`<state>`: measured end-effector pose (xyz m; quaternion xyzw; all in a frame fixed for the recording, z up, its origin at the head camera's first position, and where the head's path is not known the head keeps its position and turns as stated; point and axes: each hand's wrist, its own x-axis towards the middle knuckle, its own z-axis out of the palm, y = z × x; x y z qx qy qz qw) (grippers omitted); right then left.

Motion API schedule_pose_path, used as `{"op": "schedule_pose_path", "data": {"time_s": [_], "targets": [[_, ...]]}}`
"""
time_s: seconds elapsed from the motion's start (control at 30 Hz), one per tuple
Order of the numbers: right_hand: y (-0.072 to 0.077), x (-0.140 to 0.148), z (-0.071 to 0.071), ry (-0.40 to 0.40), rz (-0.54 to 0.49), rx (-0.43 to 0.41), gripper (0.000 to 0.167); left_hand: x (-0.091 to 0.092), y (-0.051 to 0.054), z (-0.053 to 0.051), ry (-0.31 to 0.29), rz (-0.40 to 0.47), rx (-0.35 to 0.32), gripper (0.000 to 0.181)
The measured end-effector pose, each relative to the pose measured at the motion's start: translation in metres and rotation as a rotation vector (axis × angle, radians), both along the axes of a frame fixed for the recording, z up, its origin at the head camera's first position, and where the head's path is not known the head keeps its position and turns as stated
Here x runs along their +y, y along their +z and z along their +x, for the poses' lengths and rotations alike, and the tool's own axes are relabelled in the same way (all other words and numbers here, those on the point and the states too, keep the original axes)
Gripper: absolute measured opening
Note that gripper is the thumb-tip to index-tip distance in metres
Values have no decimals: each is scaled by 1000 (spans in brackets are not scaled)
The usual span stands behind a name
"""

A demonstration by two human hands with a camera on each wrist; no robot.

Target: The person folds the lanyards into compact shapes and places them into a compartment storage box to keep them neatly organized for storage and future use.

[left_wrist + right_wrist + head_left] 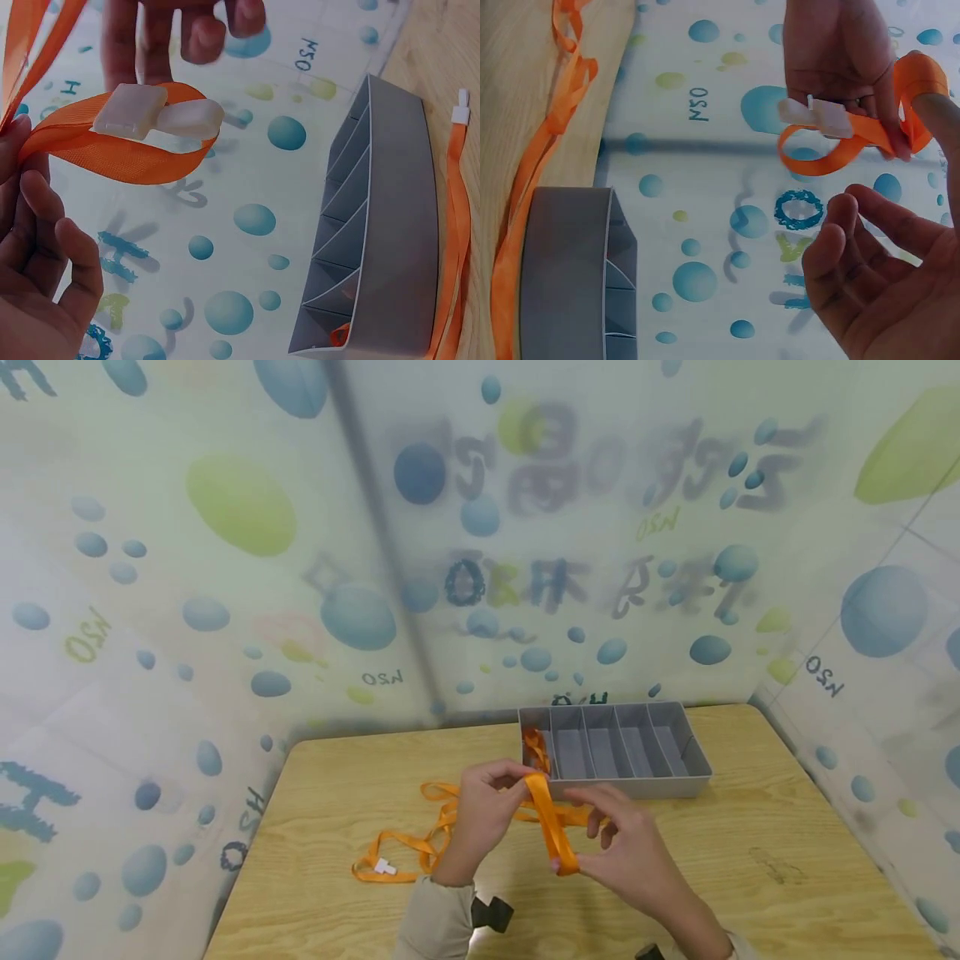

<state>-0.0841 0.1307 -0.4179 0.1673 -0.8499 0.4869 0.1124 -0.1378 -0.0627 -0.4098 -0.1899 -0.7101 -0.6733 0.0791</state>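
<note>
Between the two hands, a folded orange lanyard (550, 827) with a white plastic clip (131, 111) is stretched in a loop. My left hand (486, 806) pinches its upper end between thumb and fingers, with the clip and a small ribbon loop sticking out beyond. The lower end of the lanyard passes round the thumb of my right hand (633, 856). The other right fingers are spread and relaxed, apart from the ribbon, as the right wrist view shows. Just behind the hands stands a grey divided box (630, 787), with an orange lanyard (536, 750) in its leftmost compartment.
More orange lanyard ribbon (405, 839) lies loosely on the wooden table (337, 777), left of the hands and along the box's front. A white clip (386, 866) shows among it. A patterned curtain (480, 635) hangs close behind the table.
</note>
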Motion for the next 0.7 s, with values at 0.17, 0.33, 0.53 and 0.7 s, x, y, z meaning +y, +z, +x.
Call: {"op": "schedule_pose_path", "data": {"time_s": [0.17, 0.33, 0.53, 0.7], "targets": [[-9, -1, -6, 80, -35, -56, 74, 1, 4, 2, -17, -24, -12, 9], [-18, -1, -11, 145, -81, -41, 74, 2, 7, 4, -50, -34, -18, 8], [-24, -3, -16, 165, -128, -35, 64, 3, 10, 5, -102, -38, 0, 7], [-28, -4, -18, 182, -159, -55, 54, 4, 10, 6, -127, -47, -13, 8]]}}
